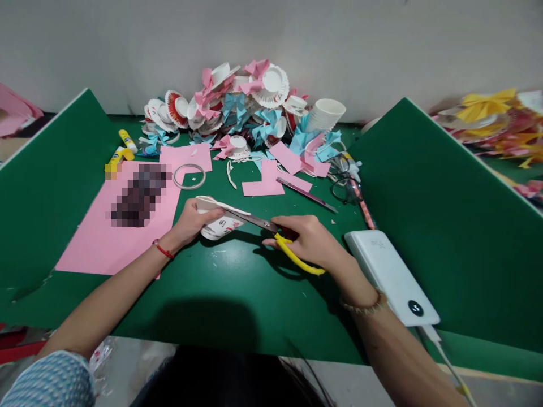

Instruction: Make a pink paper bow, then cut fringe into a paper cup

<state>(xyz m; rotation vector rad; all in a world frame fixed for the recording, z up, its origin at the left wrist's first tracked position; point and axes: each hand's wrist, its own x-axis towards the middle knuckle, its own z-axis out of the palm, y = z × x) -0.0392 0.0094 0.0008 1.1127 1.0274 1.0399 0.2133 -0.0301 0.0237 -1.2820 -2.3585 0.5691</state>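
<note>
Gripping paper cup (pixel 218 224) at frame centre, left hand (pixel 192 221) wrapped around it | cup's long axis horizontal, mouth leftward | right hand (pixel 306 240) curled through yellow-handled scissors (pixel 271 233), blades pointing left into cup.

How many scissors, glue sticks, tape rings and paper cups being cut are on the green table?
Scissors: 1, yellow-handled, in the right hand
Paper cup being cut: 1, in the left hand
Glue sticks: 2
Tape ring: 1
Total: 5
</note>
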